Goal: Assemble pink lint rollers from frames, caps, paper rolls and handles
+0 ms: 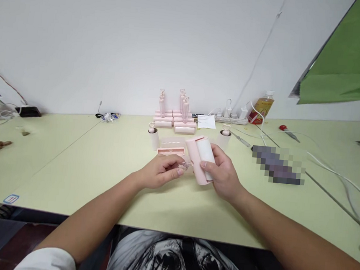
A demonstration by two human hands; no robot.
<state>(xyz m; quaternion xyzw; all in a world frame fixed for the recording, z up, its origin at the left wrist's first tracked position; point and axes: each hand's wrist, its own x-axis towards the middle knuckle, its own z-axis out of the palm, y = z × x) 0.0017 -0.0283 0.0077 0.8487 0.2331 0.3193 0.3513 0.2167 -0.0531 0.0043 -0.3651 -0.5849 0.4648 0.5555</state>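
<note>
My right hand is wrapped round a pink case with a white panel, tilted above the table. Its thumb presses on the white front. My left hand is closed in a pinch on a small clear, pinkish piece beside the case's left edge; its exact kind is too small to make out. Just beyond my left hand lies an open pink box. Upright cups with pink heart-topped sticks stand on either side: a left cup and a right cup, partly hidden by my right hand.
Several pink cases with upright pink heart-topped sticks stand near the wall. A power strip, a drink bottle and white cables are at the back right. A screwdriver and a pixelated dark object lie right.
</note>
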